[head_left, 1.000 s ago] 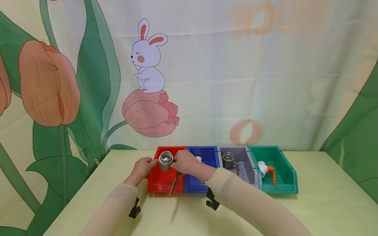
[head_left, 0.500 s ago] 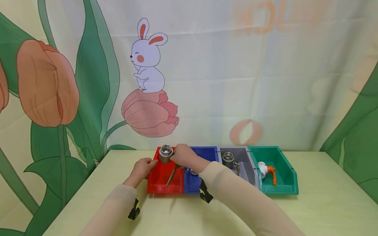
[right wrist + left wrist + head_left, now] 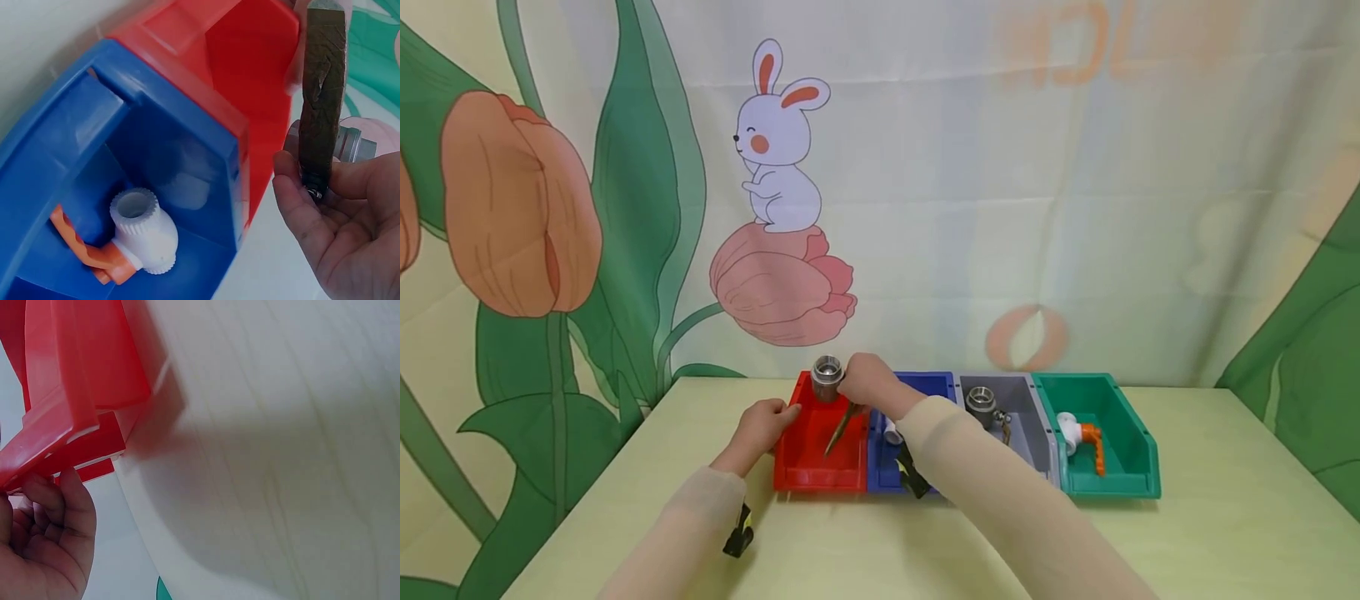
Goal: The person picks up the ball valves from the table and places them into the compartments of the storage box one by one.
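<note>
My right hand [image 3: 874,385] pinches a metal ball valve [image 3: 827,380] near the base of its lever. The valve is over the back of the red bin [image 3: 823,477], its round opening facing up. In the right wrist view the brown, worn lever [image 3: 323,81] sticks out past my thumb and fingers, and part of the steel valve body [image 3: 357,147] shows behind it. My left hand [image 3: 765,427] grips the left wall of the red bin, thumb at the rim. In the left wrist view its curled fingers [image 3: 70,506] are at the bin's edge [image 3: 75,434].
Joined to the red bin's right are a blue bin [image 3: 181,144] with a white plastic valve [image 3: 147,234] with an orange handle, a grey bin [image 3: 1026,417] with another metal valve [image 3: 981,406], and a green bin [image 3: 1123,433] with a white-and-orange valve [image 3: 1070,433]. A printed curtain [image 3: 917,208] hangs behind.
My right hand has carried the metal ball valve away from me, from above the middle of the red bin to its back. My left hand has stayed on the bin's wall.
</note>
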`<act>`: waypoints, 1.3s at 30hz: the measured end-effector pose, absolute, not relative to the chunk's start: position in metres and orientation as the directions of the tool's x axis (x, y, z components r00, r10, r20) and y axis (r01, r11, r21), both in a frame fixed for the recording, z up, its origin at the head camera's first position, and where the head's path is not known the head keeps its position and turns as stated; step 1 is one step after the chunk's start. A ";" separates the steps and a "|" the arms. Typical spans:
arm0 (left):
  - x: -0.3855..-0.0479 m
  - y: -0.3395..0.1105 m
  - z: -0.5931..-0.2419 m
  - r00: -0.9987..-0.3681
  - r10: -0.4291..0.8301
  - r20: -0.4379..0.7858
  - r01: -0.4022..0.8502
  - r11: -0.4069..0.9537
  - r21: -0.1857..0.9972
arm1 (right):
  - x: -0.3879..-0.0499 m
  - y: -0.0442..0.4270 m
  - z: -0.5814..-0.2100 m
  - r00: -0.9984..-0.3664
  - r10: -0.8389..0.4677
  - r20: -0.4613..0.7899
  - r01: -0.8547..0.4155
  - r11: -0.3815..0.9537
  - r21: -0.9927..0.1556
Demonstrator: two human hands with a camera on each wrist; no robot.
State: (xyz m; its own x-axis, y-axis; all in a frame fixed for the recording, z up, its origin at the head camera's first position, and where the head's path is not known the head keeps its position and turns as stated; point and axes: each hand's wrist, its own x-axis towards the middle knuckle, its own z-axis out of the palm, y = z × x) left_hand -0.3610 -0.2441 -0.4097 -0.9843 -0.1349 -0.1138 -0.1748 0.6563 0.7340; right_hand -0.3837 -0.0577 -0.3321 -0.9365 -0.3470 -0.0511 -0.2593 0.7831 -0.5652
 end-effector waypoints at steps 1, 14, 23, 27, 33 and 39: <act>-0.361 -0.244 -0.410 -0.984 -0.134 -0.115 -0.175 0.656 0.734 | -0.385 -0.058 -0.333 -0.938 -0.341 -0.058 -0.250 0.783 -0.570; -0.360 -0.247 -0.408 -0.985 -0.119 -0.125 -0.173 0.662 0.729 | -0.397 -0.069 -0.339 -0.953 -0.274 -0.126 -0.151 0.795 -0.587; -0.363 -0.241 -0.406 -0.986 -0.115 -0.123 -0.168 0.657 0.735 | -0.399 -0.076 -0.338 -0.950 -0.283 -0.130 -0.158 0.797 -0.584; -0.361 -0.241 -0.406 -0.987 -0.109 -0.116 -0.159 0.659 0.735 | -0.395 -0.081 -0.339 -0.949 -0.287 -0.133 -0.154 0.786 -0.599; -0.358 -0.243 -0.406 -0.989 -0.102 -0.105 -0.146 0.667 0.731 | -0.395 -0.088 -0.343 -0.950 -0.277 -0.145 -0.134 0.780 -0.611; -0.357 -0.245 -0.407 -0.990 -0.104 -0.097 -0.141 0.665 0.733 | -0.397 -0.093 -0.348 -0.951 -0.279 -0.134 -0.163 0.821 -0.548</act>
State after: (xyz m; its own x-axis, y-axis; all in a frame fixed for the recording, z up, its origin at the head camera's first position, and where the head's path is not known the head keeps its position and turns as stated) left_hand -0.3572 -0.2451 -0.4074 -0.9899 -0.1040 -0.0966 -0.1414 0.6649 0.7334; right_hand -0.3968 -0.0926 -0.3481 -0.9510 -0.2786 -0.1338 -0.1633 0.8206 -0.5477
